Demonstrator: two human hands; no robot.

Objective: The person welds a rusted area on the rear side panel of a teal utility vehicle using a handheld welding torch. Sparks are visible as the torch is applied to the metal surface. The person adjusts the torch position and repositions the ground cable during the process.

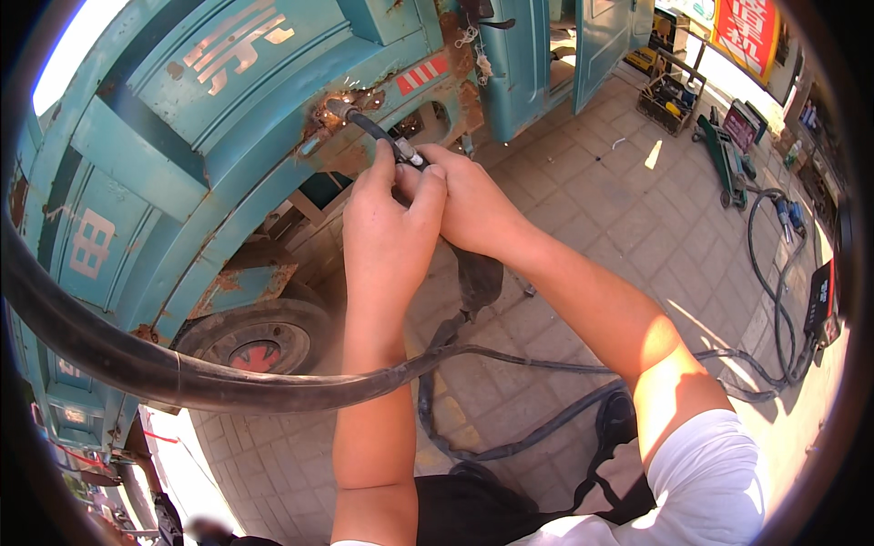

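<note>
Both my hands are raised in front of the truck's turquoise side panel [237, 109], closed on a welding torch [369, 125]. The torch's curved black neck comes out past my fingertips. Its nozzle points at a rusty, ragged patch [319, 123] on the panel's lower edge and seems to touch or nearly touch it. My left hand [390, 214] pinches around the neck beside a whitish metal fitting [410, 153]. Right against it, my right hand [473, 200] wraps the torch from the other side. The black handle end [479, 278] hangs below my right hand; my palms hide the part between.
A thick black cable [228, 387] arcs across the foreground over my left forearm and runs right toward a red-and-black machine [822, 300]. A truck wheel [259, 341] sits below the panel. At the far right are an open toolbox [669, 102] and a green trolley jack [719, 159].
</note>
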